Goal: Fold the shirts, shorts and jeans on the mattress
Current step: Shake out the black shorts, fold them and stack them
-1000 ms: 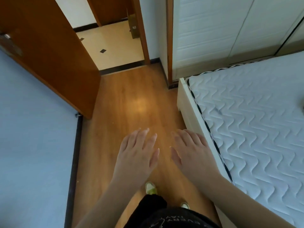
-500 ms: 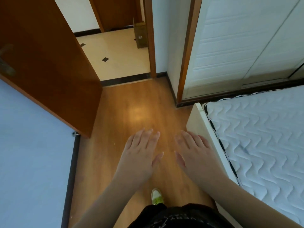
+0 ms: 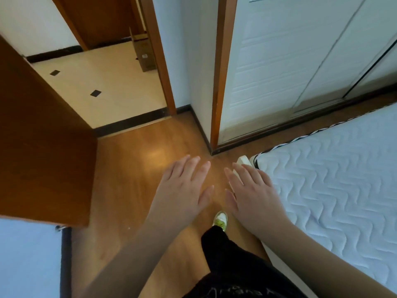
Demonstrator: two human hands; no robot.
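Left hand [image 3: 182, 190] and right hand [image 3: 253, 194], both flat, fingers spread, holding nothing, hover palm-down over floor [image 3: 133, 168]; mattress [image 3: 333, 179] just right of right hand. No clothes visible; presumably pre-task pose.

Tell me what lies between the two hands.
In the head view, only bare wood floor shows in the narrow gap between the left hand and right hand; a shoe shows just below it. Neither hand holds anything.
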